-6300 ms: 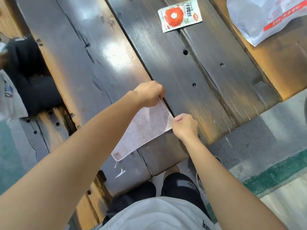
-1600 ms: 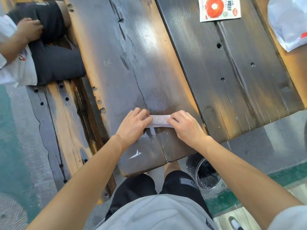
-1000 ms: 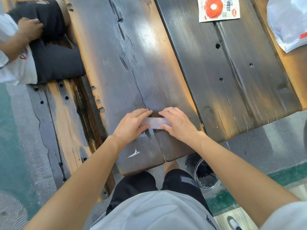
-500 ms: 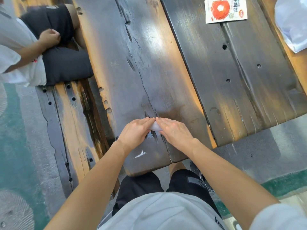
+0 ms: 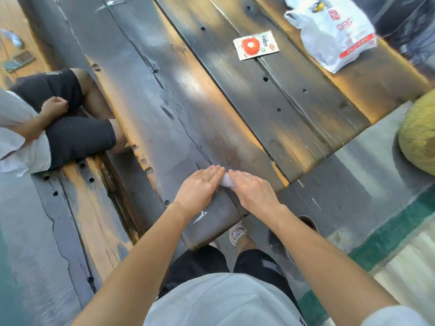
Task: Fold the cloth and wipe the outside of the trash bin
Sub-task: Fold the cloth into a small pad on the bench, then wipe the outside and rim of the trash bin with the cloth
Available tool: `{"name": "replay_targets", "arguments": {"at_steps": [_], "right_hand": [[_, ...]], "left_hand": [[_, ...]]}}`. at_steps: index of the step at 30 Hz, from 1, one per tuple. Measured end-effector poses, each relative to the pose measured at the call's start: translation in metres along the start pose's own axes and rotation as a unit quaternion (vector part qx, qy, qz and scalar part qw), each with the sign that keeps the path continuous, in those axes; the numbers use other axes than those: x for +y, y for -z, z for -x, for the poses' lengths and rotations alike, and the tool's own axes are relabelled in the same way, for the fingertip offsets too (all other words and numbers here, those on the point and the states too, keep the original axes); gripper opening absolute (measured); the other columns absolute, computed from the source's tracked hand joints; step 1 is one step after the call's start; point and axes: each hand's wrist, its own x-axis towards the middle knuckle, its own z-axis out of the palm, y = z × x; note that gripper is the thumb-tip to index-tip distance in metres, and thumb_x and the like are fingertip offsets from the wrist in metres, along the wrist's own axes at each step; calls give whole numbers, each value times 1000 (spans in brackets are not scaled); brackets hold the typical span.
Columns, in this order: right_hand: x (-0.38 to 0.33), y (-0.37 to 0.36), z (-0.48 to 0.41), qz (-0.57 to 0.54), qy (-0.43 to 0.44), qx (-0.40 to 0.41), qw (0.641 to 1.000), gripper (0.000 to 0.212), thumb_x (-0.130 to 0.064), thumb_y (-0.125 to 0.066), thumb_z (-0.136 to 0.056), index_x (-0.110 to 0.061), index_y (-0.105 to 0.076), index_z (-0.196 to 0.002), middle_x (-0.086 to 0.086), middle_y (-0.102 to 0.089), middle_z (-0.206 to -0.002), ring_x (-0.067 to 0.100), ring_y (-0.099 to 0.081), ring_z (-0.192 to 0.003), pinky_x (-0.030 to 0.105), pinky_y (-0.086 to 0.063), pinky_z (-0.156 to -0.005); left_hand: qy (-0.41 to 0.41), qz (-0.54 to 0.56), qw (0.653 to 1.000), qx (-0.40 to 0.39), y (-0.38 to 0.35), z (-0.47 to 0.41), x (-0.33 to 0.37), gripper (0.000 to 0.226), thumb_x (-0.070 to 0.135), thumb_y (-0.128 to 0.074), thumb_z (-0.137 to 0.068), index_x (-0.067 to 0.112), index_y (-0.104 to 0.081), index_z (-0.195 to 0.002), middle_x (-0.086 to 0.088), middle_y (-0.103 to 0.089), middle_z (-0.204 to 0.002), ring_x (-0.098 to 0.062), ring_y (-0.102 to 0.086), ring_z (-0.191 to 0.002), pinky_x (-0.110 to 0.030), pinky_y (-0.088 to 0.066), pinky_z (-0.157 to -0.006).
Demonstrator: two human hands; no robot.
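Note:
The cloth [image 5: 226, 180] is folded into a small white wad on the dark wooden table [image 5: 235, 109], near its front edge. Only a sliver of it shows between my hands. My left hand [image 5: 199, 188] lies flat with its fingers pressed on the cloth's left part. My right hand [image 5: 253, 192] lies flat on the right part, fingertips almost touching the left hand's. The trash bin [image 5: 275, 242] is a dark round container on the floor below the table edge, mostly hidden under my right forearm.
A red and white snack packet [image 5: 256, 45] and a white plastic bag [image 5: 334, 36] lie at the table's far side. Another person [image 5: 58, 128] sits on the bench at the left. A yellow-green round object [image 5: 421, 137] sits at the right edge. My shoe [image 5: 236, 232] stands beside the bin.
The cloth went from a wide sheet to a narrow strip to a small wad. My hands moved together over it and now press flat on it.

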Motion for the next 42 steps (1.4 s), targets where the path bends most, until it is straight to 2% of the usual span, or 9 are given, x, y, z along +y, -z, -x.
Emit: {"name": "replay_targets", "arguments": {"at_steps": [9, 16, 20, 23, 26, 31, 33, 36, 42], "right_hand": [[-7, 32, 110, 76, -126, 102, 984, 60, -2, -80, -73, 5, -57, -127, 18, -63, -125, 28, -61, -116, 36, -51, -95], [-3, 54, 187, 102, -210, 190, 954, 54, -19, -81, -77, 8, -61, -120, 20, -64, -122, 30, -63, -113, 38, -53, -92], [8, 61, 234, 97, -250, 211, 940, 49, -8, -77, -81, 8, -59, -123, 19, -65, -120, 31, -65, -108, 41, -56, -86], [16, 65, 273, 89, -309, 208, 924, 47, 1, -75, -78, 8, -60, -122, 18, -69, -110, 33, -68, -97, 43, -57, -77], [33, 64, 323, 73, -384, 179, 903, 46, -4, -73, -82, 3, -59, -125, 12, -69, -109, 31, -66, -98, 43, -57, -77], [64, 42, 417, 36, -441, 157, 883, 48, -13, -72, -85, 1, -56, -128, 12, -67, -114, 31, -63, -104, 42, -56, -83], [108, -9, 505, -9, -488, 127, 863, 51, -11, -77, -80, 3, -57, -126, 15, -67, -114, 33, -65, -101, 41, -55, -83], [132, -68, 548, -11, -544, 115, 831, 52, -11, -78, -79, 3, -58, -125, 18, -67, -115, 33, -66, -102, 42, -54, -85], [115, -73, 539, -59, -517, 101, 848, 51, -15, -70, -87, 1, -52, -132, 16, -63, -124, 33, -62, -109, 45, -53, -90]], "left_hand": [[-188, 60, 980, 27, 7, -16, 82, 46, -4, -70, -75, 0, -64, -121, -13, -69, -120, -28, -68, -108, -35, -53, -94], [-298, 89, 950, 19, -3, -26, 167, 33, 4, -66, -88, 3, -64, -121, -9, -70, -117, -25, -68, -105, -32, -54, -93], [-349, 89, 933, 11, -17, -32, 213, 30, 0, -56, -92, 2, -62, -121, -8, -68, -111, -26, -65, -102, -35, -52, -92], [-335, 37, 941, 5, -38, -31, 251, 43, 11, -59, -92, 2, -55, -134, -11, -60, -135, -33, -53, -130, -45, -42, -108], [-289, -15, 957, -23, -63, -26, 292, 65, 31, -56, -95, 5, -35, -150, -10, -34, -158, -32, -27, -148, -48, -26, -119], [-269, -88, 957, -61, -129, -4, 344, 72, 43, -47, -98, 9, -19, -155, -9, -16, -165, -31, -12, -152, -51, -16, -121], [-267, -102, 949, -135, -216, 15, 399, 72, 44, -45, -98, 9, -19, -155, -10, -16, -164, -31, -12, -152, -51, -16, -120], [-276, -130, 934, -187, -291, 24, 403, 72, 42, -48, -97, 8, -22, -155, -10, -18, -164, -32, -15, -151, -52, -18, -120], [-278, -152, 927, -199, -289, 37, 370, 69, 38, -49, -98, 8, -23, -155, -10, -18, -164, -31, -16, -151, -54, -20, -119]]}}
